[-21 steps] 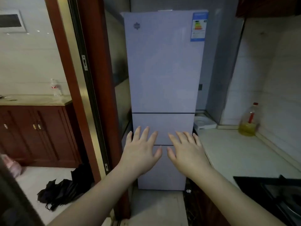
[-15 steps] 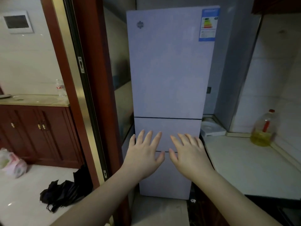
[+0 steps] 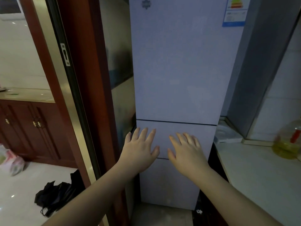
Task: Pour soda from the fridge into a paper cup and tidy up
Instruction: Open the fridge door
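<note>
left hand (image 3: 140,149): fingers spread, holding nothing, raised before the fridge's middle door | right hand (image 3: 187,150): fingers spread, holding nothing, just right of it | fridge (image 3: 175,70): closed, straight ahead, pale, energy label (image 3: 235,11) top right | surface (image 3: 260,173): right, oil bottle (image 3: 287,143) at far end | wooden door frame (image 3: 78,95): left of fridge

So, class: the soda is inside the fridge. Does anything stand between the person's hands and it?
Yes. All the doors of the fridge are closed, so the soda is hidden. The left hand and right hand are spread open before the middle door, gripping nothing.
</note>
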Tool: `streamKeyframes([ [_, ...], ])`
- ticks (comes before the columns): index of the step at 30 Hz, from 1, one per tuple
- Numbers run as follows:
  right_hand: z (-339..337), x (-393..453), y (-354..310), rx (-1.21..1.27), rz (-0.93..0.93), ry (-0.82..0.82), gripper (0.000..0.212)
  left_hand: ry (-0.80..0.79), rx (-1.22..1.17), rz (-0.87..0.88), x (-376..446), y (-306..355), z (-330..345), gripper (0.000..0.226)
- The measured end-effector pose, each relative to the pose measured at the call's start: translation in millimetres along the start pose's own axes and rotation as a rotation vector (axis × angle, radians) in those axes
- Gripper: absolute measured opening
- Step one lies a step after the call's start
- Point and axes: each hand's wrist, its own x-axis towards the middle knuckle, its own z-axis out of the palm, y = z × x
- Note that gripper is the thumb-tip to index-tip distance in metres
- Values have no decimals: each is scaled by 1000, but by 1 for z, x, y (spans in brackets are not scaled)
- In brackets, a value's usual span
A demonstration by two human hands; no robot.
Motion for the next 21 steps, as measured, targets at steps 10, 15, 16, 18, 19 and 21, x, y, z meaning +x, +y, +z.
streamKeyframes([
  [10, 30, 123, -26, -7, 26, -33, 58, 0, 17, 29, 94, -80, 41, 67],
  [15, 47, 163, -29, -10, 20, -30, 58, -8, 26, 50, 126, -100, 65, 67],
  [16, 51, 172, -28, -8, 19, -37, 58, -10, 22, 46, 132, -103, 69, 67],
  [18, 59, 190, -24, -4, 16, -45, 58, -26, 6, 30, 145, -110, 77, 67],
  [19, 64, 199, -22, 0, 10, -46, 58, -31, -5, 22, 153, -112, 80, 67],
  [21, 72, 218, -17, 9, -9, -42, 58, -45, -32, -1, 169, -115, 88, 67],
])
